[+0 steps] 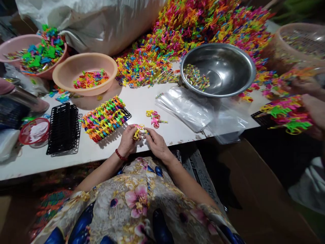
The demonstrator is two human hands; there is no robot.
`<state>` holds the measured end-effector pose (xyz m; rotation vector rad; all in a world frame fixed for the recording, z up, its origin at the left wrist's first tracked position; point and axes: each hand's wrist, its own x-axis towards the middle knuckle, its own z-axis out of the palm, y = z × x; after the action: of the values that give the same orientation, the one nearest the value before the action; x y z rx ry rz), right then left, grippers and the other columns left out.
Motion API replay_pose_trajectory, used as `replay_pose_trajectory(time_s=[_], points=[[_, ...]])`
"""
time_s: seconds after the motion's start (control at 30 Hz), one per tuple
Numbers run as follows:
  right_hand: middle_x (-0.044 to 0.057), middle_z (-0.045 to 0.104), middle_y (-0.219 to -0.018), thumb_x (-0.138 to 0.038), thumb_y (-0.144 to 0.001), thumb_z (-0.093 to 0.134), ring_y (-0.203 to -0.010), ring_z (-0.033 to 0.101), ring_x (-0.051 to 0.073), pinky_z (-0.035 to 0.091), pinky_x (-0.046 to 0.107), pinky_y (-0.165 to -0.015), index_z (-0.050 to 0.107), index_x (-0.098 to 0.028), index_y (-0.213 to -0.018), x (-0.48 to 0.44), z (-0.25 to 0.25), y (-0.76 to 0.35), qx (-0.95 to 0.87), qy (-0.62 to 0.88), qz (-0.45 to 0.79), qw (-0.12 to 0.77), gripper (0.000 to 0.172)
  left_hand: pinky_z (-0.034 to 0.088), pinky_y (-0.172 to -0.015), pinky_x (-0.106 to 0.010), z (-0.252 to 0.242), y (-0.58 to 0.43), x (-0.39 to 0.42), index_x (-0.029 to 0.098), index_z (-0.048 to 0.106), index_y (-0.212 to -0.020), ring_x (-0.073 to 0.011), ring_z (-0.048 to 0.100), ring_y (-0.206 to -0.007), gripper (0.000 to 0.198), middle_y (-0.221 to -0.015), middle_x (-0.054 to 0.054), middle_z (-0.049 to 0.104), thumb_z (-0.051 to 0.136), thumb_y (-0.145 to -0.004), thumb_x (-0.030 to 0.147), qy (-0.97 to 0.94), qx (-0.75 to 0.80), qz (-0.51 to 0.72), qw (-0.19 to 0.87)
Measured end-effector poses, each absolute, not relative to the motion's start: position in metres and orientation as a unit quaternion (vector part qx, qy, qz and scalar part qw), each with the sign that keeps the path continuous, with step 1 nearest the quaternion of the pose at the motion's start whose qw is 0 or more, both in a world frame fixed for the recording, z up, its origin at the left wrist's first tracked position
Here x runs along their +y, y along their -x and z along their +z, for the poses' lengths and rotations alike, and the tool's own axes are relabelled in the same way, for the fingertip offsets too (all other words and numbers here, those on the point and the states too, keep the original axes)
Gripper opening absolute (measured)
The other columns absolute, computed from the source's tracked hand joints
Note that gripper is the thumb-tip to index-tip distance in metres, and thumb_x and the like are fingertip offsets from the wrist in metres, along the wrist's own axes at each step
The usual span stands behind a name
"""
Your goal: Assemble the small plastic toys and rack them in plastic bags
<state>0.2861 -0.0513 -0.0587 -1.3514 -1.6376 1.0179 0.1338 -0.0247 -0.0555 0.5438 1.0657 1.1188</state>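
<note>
Close to the table's front edge, my left hand (127,140) is closed on a small yellow and pink plastic piece (137,134). Facing it, my right hand (157,145) pinches a tiny multicoloured piece (146,131), mostly hidden by the fingers. Just beyond the hands lie a few loose pink and yellow plastic pieces (154,118), one with a short striped stick. Left of them, a black rack (126,112) is packed with rows of bright plastic pieces (104,118).
Stacked black racks (62,128) and a red basket (34,131) stand left. Behind are a peach basin (85,86), a steel bowl (228,78) with striped sticks and a large plastic heap (198,27). Clear bags (188,110) lie right. Another person's hand (313,108) works far right.
</note>
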Motion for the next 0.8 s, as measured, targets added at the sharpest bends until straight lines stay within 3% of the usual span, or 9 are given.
replay_pose_trajectory(time_s=[0.07,0.2,0.43,0.67,0.8], points=[[0.006,0.075,-0.099,-0.036,-0.096,0.050,-0.081,0.068,0.018,0.053,0.031,-0.078,0.061,-0.019,-0.123,-0.054,-0.056,-0.284,-0.628,0.537,0.412,0.384,0.034,0.040,-0.049,-0.019,-0.056,-0.135,-0.025,0.019,0.051,-0.095,-0.0077,0.055,-0.051,0.046,-0.065,0.004,0.062,0.081,-0.070,0.044,-0.242,0.489,0.508,0.667],[0.003,0.073,-0.091,-0.042,-0.093,0.058,-0.079,0.067,0.017,0.051,0.028,-0.073,0.066,-0.021,-0.102,-0.055,-0.056,-0.281,-0.597,0.532,0.435,0.413,0.024,0.034,-0.043,-0.018,-0.058,-0.138,-0.027,0.021,0.049,-0.092,-0.0058,0.047,-0.044,0.049,-0.060,0.006,0.058,0.078,-0.072,0.054,-0.266,0.502,0.517,0.640],[-0.001,0.066,-0.074,-0.050,-0.089,0.060,-0.067,0.059,0.014,0.048,0.025,-0.064,0.062,-0.021,-0.092,-0.051,-0.070,-0.275,-0.515,0.524,0.506,0.451,0.030,0.026,-0.038,-0.019,-0.060,-0.145,-0.032,0.021,0.052,-0.099,-0.0064,0.041,-0.041,0.051,-0.061,0.007,0.052,0.076,-0.075,0.059,-0.293,0.498,0.509,0.638],[-0.004,0.061,-0.069,-0.060,-0.085,0.063,-0.051,0.045,0.009,0.037,0.021,-0.047,0.062,-0.021,-0.086,-0.052,-0.069,-0.278,-0.465,0.510,0.574,0.440,0.039,0.030,-0.042,-0.020,-0.067,-0.145,-0.033,0.021,0.057,-0.102,-0.0077,0.044,-0.047,0.049,-0.066,0.005,0.055,0.072,-0.078,0.060,-0.320,0.512,0.489,0.629],[-0.003,0.062,-0.068,-0.059,-0.085,0.063,-0.050,0.045,0.009,0.038,0.022,-0.048,0.064,-0.020,-0.086,-0.052,-0.067,-0.279,-0.468,0.509,0.576,0.436,0.039,0.037,-0.050,-0.022,-0.071,-0.142,-0.034,0.020,0.059,-0.104,-0.0104,0.049,-0.055,0.045,-0.072,0.002,0.059,0.068,-0.082,0.059,-0.370,0.533,0.481,0.590]])
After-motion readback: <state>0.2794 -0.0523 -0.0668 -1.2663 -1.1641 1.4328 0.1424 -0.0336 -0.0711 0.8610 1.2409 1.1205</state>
